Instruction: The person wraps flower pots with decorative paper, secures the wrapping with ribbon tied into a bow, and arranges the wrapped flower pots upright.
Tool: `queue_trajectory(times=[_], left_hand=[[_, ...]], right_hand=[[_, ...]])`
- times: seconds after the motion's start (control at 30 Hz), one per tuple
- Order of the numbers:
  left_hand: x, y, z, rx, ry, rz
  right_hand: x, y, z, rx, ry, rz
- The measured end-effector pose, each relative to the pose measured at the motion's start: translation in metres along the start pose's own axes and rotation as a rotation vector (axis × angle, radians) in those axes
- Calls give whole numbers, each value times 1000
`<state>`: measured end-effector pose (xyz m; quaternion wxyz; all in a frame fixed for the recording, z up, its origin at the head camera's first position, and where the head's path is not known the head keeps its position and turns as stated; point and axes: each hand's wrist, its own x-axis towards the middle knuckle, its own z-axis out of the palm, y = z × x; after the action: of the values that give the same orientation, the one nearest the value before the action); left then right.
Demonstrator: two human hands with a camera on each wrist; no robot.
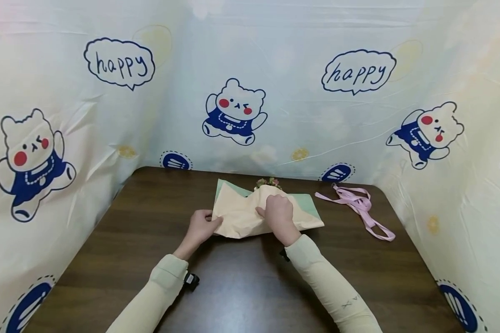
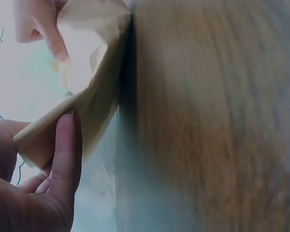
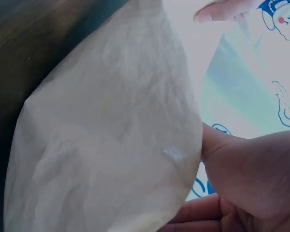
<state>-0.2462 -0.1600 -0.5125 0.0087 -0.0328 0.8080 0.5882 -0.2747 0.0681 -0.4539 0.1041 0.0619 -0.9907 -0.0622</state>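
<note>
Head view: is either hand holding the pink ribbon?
No, the pink ribbon lies on the table, apart from the left hand and right hand, which are both at the cream paper.

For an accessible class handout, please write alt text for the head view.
A person's left hand pinches the left edge of cream wrapping paper while the right hand grips its middle; green paper and flowers show behind it. A pink ribbon lies to the right on the dark wooden table, before a bear-print fabric backdrop.

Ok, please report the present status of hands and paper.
Left hand pinches cream paper at left; right hand holds it near flowers. Ribbon lies at right, seemingly not in the way.
</note>
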Motion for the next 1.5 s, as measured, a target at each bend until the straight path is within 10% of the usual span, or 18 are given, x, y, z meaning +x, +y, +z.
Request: queue_trajectory(times=[0.4,0.93,1.3,1.5], left_hand=[[1,0,-3,-89,22,-46],[0,-4,-7,59,40,0],[-13,10,10,-419,13,-124],[-20,12,23,-460,-45,-163]], right_hand=[[-2,21,-10,169,-73,-158],[0,15,-4,137,-152,-20],[2,18,-3,144,-165,-17],[2,16,-1,112,-128,-27]])
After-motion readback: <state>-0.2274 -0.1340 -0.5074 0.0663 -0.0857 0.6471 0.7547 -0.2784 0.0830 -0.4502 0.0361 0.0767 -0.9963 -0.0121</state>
